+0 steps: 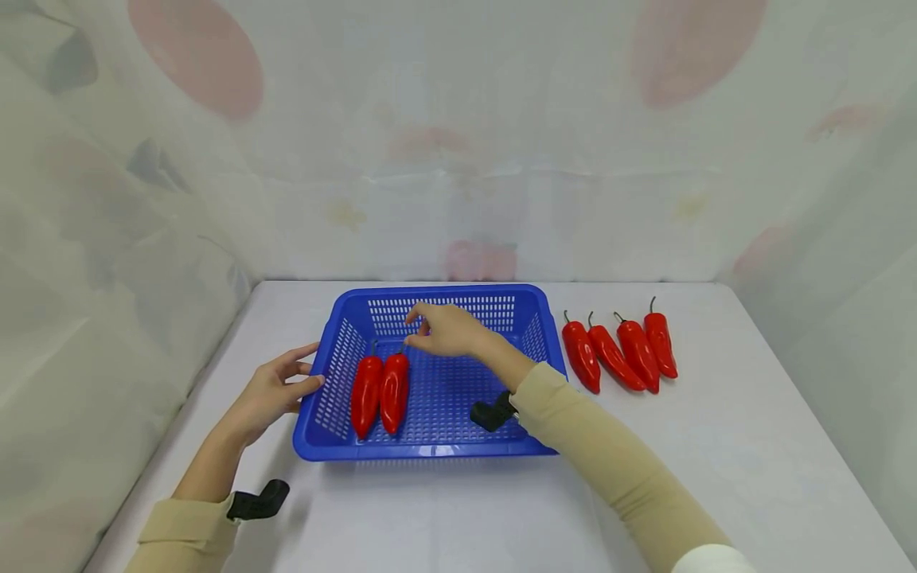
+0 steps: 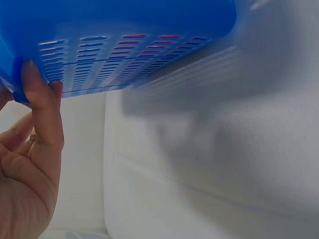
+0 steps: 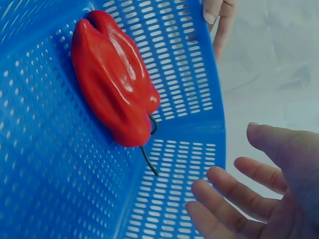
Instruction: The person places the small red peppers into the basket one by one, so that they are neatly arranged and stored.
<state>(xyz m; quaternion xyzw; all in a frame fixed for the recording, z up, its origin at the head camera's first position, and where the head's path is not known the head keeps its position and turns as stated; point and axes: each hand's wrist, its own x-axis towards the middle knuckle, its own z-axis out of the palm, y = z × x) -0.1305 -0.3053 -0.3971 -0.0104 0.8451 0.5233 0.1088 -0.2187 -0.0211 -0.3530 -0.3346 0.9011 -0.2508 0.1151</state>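
Observation:
A blue plastic basket (image 1: 430, 451) with slotted walls stands on the table. At its left rim my left hand (image 1: 268, 394) grips the edge; the left wrist view shows its fingers (image 2: 44, 107) bent around the rim. Two red chili peppers lie side by side in the basket's left part: one pepper (image 1: 367, 396) nearer the left wall, the other pepper (image 1: 395, 391) just right of it. My right hand (image 1: 450, 330) is over the basket, close to the pepper stems. In the right wrist view its thumb and fingers (image 3: 239, 194) are apart, with nothing between them.
Several red chili peppers lie on the table right of the basket, among them one pepper (image 1: 581, 356) near the basket wall and one (image 1: 661, 344) farthest right. The white table (image 1: 731, 446) meets patterned cloth (image 1: 573, 199) at the back and sides.

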